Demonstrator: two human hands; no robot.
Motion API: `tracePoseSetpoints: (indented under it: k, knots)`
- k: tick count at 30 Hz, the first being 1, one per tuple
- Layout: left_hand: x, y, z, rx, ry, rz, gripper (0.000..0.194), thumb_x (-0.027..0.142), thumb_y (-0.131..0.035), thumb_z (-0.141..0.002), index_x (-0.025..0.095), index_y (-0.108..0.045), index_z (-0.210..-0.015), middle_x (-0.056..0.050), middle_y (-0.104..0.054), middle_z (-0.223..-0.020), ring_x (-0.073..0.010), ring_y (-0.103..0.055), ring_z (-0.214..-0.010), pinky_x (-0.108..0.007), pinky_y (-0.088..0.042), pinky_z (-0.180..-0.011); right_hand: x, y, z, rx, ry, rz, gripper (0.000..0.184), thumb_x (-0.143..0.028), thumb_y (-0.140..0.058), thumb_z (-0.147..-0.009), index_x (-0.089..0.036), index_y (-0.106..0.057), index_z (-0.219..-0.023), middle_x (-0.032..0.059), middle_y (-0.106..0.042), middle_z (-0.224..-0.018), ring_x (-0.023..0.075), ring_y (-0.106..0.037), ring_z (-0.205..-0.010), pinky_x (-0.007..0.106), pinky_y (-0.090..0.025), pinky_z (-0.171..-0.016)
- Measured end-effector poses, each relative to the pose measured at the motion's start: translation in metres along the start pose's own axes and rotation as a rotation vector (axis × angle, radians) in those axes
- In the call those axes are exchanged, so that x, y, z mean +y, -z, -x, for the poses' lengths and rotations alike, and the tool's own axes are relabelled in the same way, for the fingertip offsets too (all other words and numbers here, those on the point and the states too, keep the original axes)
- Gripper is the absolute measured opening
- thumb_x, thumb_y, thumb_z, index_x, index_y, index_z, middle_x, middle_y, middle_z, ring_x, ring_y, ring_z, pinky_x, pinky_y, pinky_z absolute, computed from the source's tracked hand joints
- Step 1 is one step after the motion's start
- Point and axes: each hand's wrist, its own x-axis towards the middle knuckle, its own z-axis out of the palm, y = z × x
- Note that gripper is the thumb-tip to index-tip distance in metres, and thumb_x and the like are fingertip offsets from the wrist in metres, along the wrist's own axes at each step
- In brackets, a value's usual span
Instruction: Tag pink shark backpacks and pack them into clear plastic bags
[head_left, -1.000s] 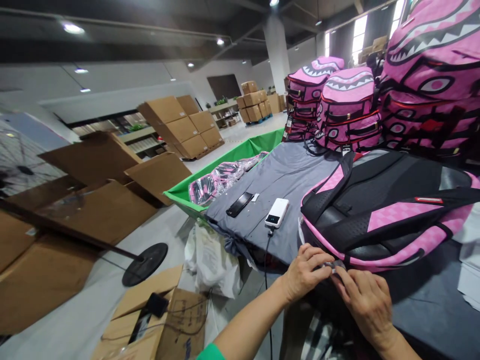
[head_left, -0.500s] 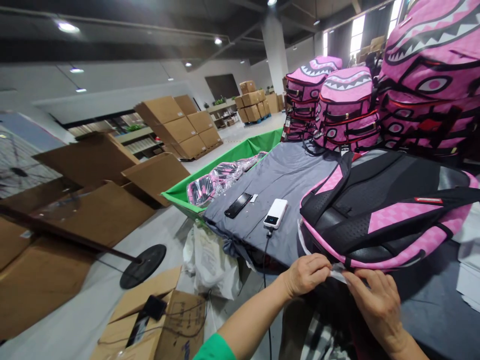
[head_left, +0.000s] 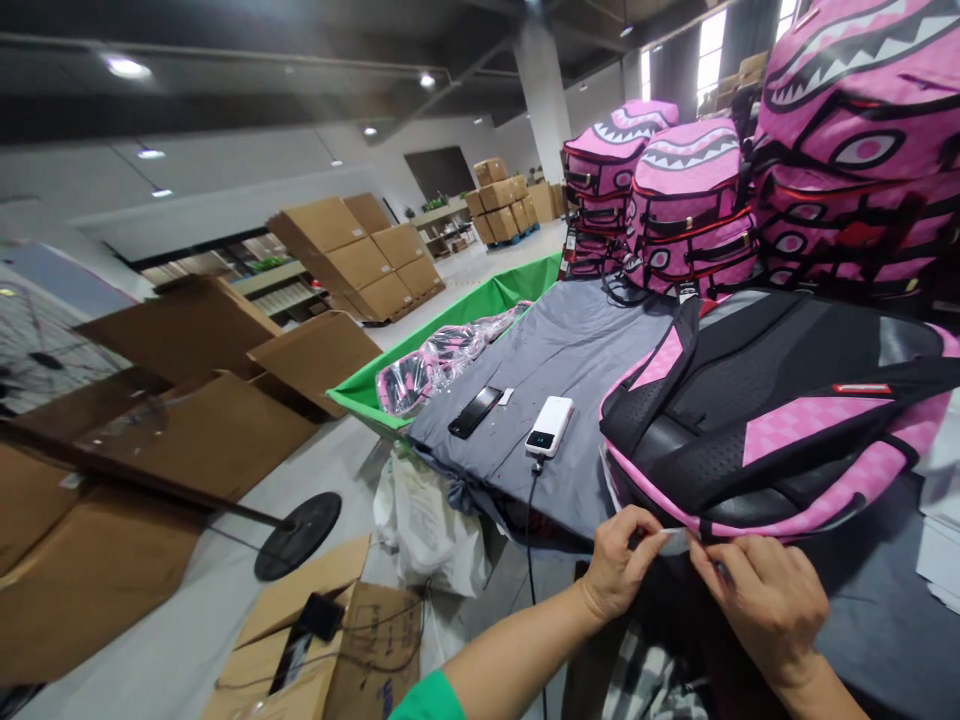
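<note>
A pink and black backpack [head_left: 757, 370] lies on the table, its padded back and shoulder straps facing up. At its near edge, my left hand [head_left: 622, 562] pinches one end of a short, thin whitish strip [head_left: 678, 542]. My right hand [head_left: 769, 600] has its thumb and fingers closed at the strip's other end, just under the pink piping. I cannot make out whether the strip is joined to the bag.
A white power bank [head_left: 551, 425] with a cable and a black phone [head_left: 476, 412] lie on the grey cloth [head_left: 577, 330]. Stacked pink backpacks [head_left: 686, 200] stand behind. Left are a green bin [head_left: 450, 320] with wrapped bags, an open carton [head_left: 375, 640] and a round stand base [head_left: 298, 537].
My left hand has turned a little, its thumb and finger now pointing more at the strip. My right hand has shifted slightly right. The backpack stays in place on the table.
</note>
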Motion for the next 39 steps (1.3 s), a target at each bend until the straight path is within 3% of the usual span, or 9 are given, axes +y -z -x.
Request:
tracePoseSetpoints:
  k: [3,8,14,17,19,23,28,32,39]
  knots:
    - [0.011,-0.004,-0.004,0.01,0.229,0.121,0.014,0.027,-0.066,-0.086,0.018,-0.056,-0.081,0.004,-0.056,-0.07,-0.0104,-0.051,-0.063,-0.022,-0.043,-0.063,0.006,0.006,0.01,-0.01,0.135,-0.161,0.008,-0.011,-0.068,-0.092,-0.016,-0.067,-0.086,0.0003,-0.059,-0.066,0.0136,-0.051,-0.064,0.031,-0.037,-0.065]
    - [0.019,-0.01,-0.012,0.056,0.355,0.188,0.016,0.024,-0.064,-0.074,0.02,-0.048,-0.077,0.007,-0.049,-0.067,-0.0085,-0.044,-0.058,-0.022,-0.037,-0.059,0.019,0.009,0.026,-0.196,0.353,-0.171,0.043,0.001,-0.043,-0.097,-0.013,-0.062,-0.132,0.0106,-0.073,-0.116,0.0182,-0.064,-0.091,0.032,-0.044,-0.077]
    - [0.023,-0.003,-0.025,-0.052,0.327,0.092,0.025,0.023,-0.065,-0.074,0.022,-0.04,-0.073,0.01,-0.04,-0.06,-0.0078,-0.036,-0.053,-0.021,-0.028,-0.051,0.018,0.006,0.01,-0.219,0.442,0.0,0.044,0.004,-0.044,-0.093,-0.013,-0.066,-0.127,0.0081,-0.075,-0.116,0.0168,-0.06,-0.078,0.033,-0.04,-0.067]
    - [0.023,0.006,-0.025,-0.121,0.193,-0.083,0.019,0.023,-0.062,-0.084,0.022,-0.044,-0.078,0.008,-0.047,-0.064,-0.0089,-0.044,-0.055,-0.02,-0.036,-0.053,0.014,0.003,0.004,-0.194,0.451,0.088,0.036,0.004,-0.047,-0.091,-0.012,-0.074,-0.11,0.0095,-0.077,-0.106,0.017,-0.06,-0.077,0.032,-0.038,-0.062]
    - [0.022,0.012,-0.018,-0.088,-0.1,-0.334,0.005,0.019,-0.055,-0.092,0.02,-0.053,-0.087,0.002,-0.061,-0.077,-0.0122,-0.058,-0.069,-0.024,-0.049,-0.067,0.012,0.0,0.002,-0.186,0.463,0.13,0.034,0.003,-0.05,-0.092,-0.013,-0.075,-0.107,0.0089,-0.077,-0.103,0.0166,-0.06,-0.077,0.031,-0.038,-0.061]
    - [0.015,0.015,0.013,0.128,-0.71,-0.671,0.022,0.008,-0.049,-0.095,0.014,-0.063,-0.112,-0.009,-0.072,-0.103,-0.0189,-0.066,-0.102,-0.038,-0.053,-0.1,0.013,0.0,-0.001,-0.219,0.442,0.104,0.035,0.001,-0.043,-0.095,-0.012,-0.074,-0.107,0.01,-0.077,-0.104,0.0178,-0.061,-0.079,0.031,-0.041,-0.064]
    - [0.001,-0.002,0.035,0.128,-0.568,-0.807,0.034,0.016,-0.052,-0.098,0.005,-0.058,-0.129,-0.016,-0.071,-0.116,-0.0239,-0.062,-0.121,-0.04,-0.053,-0.106,0.017,0.002,0.002,-0.246,0.422,0.034,0.037,0.0,-0.038,-0.096,-0.014,-0.071,-0.107,0.0103,-0.077,-0.106,0.0179,-0.061,-0.08,0.03,-0.043,-0.067]
    - [-0.012,-0.014,0.021,0.073,-0.559,-0.85,0.023,0.023,-0.05,-0.1,0.013,-0.066,-0.115,-0.009,-0.072,-0.097,-0.0193,-0.067,-0.099,-0.042,-0.051,-0.106,0.021,0.0,0.008,-0.278,0.41,0.032,0.037,0.001,-0.043,-0.092,-0.017,-0.068,-0.112,0.0092,-0.076,-0.108,0.0167,-0.062,-0.083,0.03,-0.041,-0.066]
    - [-0.015,-0.002,-0.016,-0.377,-0.527,-0.855,0.029,0.03,-0.048,-0.104,0.017,-0.064,-0.083,-0.002,-0.062,-0.073,-0.0167,-0.059,-0.076,-0.032,-0.05,-0.073,0.021,-0.001,0.002,-0.337,0.468,0.07,0.04,0.004,-0.043,-0.088,-0.018,-0.069,-0.109,0.0047,-0.077,-0.102,0.0149,-0.06,-0.074,0.03,-0.038,-0.062]
